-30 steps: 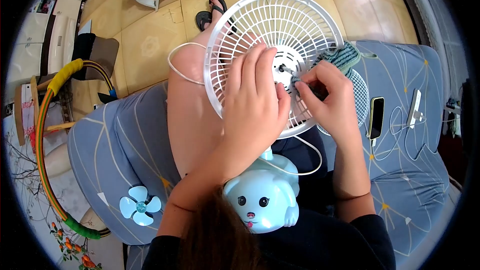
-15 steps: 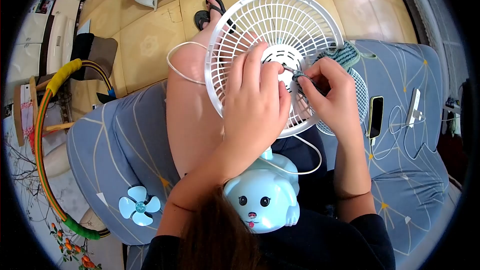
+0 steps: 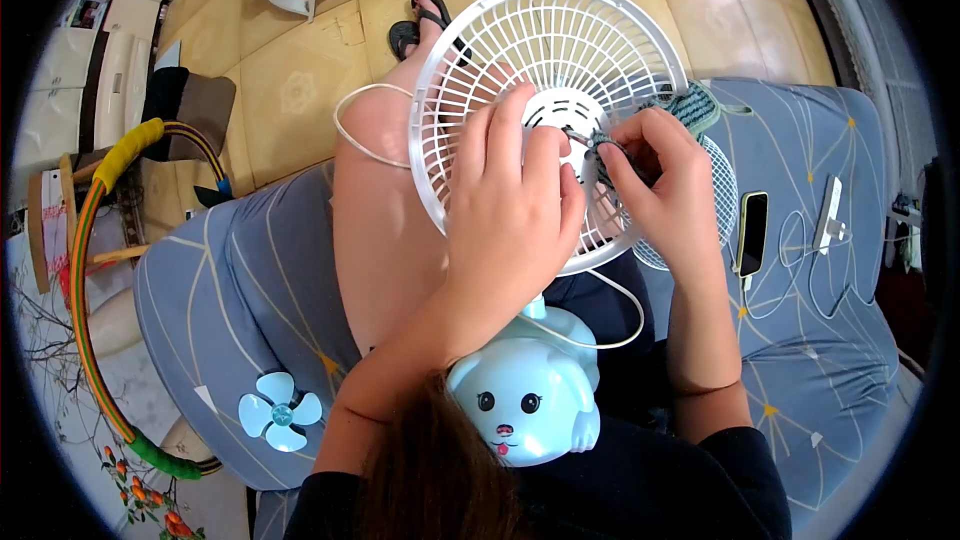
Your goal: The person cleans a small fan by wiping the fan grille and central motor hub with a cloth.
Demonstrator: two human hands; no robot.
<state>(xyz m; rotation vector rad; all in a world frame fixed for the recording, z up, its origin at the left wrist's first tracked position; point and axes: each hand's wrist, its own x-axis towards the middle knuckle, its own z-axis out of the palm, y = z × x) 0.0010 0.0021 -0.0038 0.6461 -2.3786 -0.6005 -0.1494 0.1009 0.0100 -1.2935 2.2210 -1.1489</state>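
A white fan with a round open rear grille [image 3: 560,15] is tilted across my lap. Its base is a light blue dog-shaped body [image 3: 530,420] with a painted face. My left hand [image 3: 510,190] lies over the grille's near left side, its fingers bent round by the hub and the index fingertip by the thin centre shaft. In my right hand [image 3: 665,175], thumb and fingers pinch a grey-green striped cloth [image 3: 695,107]. One twisted end of the cloth touches the shaft. The cloth's rest hangs behind the hand, past the grille's right edge.
Light blue fan blades [image 3: 280,413] lie on the grey sofa [image 3: 230,310] at left. A white front grille [image 3: 722,190] is partly hidden at right, beside a phone [image 3: 752,233] and a power strip [image 3: 828,212]. A striped hoop [image 3: 85,280] leans at far left. A white cord [image 3: 630,305] loops round the fan.
My right hand has shifted and turned slightly, with the cloth's pinched end still at the shaft. The left hand and the fan have barely moved.
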